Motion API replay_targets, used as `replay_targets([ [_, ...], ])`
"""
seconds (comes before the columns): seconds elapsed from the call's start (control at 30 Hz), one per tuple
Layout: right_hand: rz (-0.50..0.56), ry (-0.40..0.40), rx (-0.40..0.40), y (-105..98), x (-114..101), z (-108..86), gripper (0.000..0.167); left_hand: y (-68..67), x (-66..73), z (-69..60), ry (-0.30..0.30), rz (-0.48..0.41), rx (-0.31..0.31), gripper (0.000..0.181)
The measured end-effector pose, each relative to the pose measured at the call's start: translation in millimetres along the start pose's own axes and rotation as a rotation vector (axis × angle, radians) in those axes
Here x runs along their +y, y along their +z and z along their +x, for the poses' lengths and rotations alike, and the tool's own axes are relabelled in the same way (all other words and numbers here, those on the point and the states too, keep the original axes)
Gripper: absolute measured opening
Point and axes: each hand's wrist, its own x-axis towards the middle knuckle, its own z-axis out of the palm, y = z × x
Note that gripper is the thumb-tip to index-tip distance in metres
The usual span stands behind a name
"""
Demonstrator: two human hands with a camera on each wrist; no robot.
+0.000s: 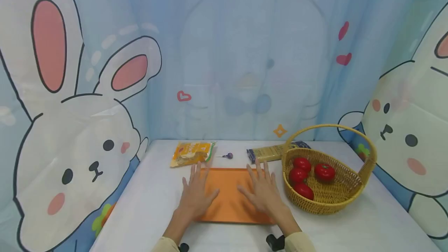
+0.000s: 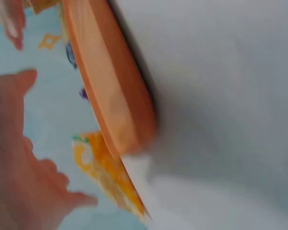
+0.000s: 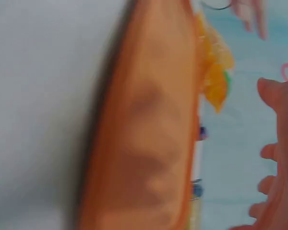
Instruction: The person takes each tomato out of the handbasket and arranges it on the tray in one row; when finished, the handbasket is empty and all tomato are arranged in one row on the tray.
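Note:
Both hands hover over an orange tray (image 1: 229,193) with their fingers spread and nothing held. The left hand (image 1: 196,195) is above the tray's left side, the right hand (image 1: 262,191) above its right side. In the left wrist view the left hand (image 2: 29,167) stands apart from the tray (image 2: 103,72), thumb and fingers extended. The right wrist view shows the right hand (image 3: 278,158) likewise clear of the tray (image 3: 149,120). Behind the tray lie a yellow food packet (image 1: 192,153), a small purple-headed item with a thin stem (image 1: 228,155) and a long gold-and-blue packet (image 1: 269,153).
A yellow wicker basket (image 1: 336,201) with a tall handle stands right of the tray. Several red tomatoes (image 1: 324,172) lie inside it. The white table (image 1: 147,205) ends at a blue curtain (image 1: 231,69) printed with rabbits.

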Motion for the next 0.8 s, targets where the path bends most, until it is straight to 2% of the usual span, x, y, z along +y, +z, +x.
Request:
replay_targets([
  [0.1,0.113,-0.022,-0.054,-33.8,-3.1,-0.5,0.08,-10.8,-21.3,-10.3,-0.04,-0.131,-0.156,0.104],
  [0.2,0.205,-0.053,-0.055,-78.0,3.2,-3.5,0.068,-15.1,-41.6,-26.7,-0.098,-0.267,-0.313,0.121],
  [0.27,0.215,-0.083,-0.043,-106.4,14.4,-4.2,0.059,-15.3,-52.0,-37.7,-0.117,-0.338,-0.379,0.127],
  [0.4,0.22,-0.143,-0.061,-147.1,53.3,5.7,0.041,-15.0,-66.3,-50.1,-0.107,-0.421,-0.401,0.124],
  [0.5,0.196,-0.13,-0.093,-159.1,90.6,21.5,0.041,-14.6,-72.9,-51.5,-0.088,-0.442,-0.37,0.121],
  [0.6,0.164,-0.037,-0.103,-157.0,129.1,36.5,0.048,-13.5,-75.8,-50.6,-0.062,-0.43,-0.347,0.12],
  [0.7,0.143,0.061,-0.122,-148.3,163.6,43.9,0.054,-10.6,-75.8,-47.7,-0.045,-0.425,-0.35,0.118],
  [0.8,0.133,0.1,-0.149,-137.2,191.0,47.9,0.055,-8.5,-73.4,-43.6,-0.049,-0.409,-0.367,0.116],
])
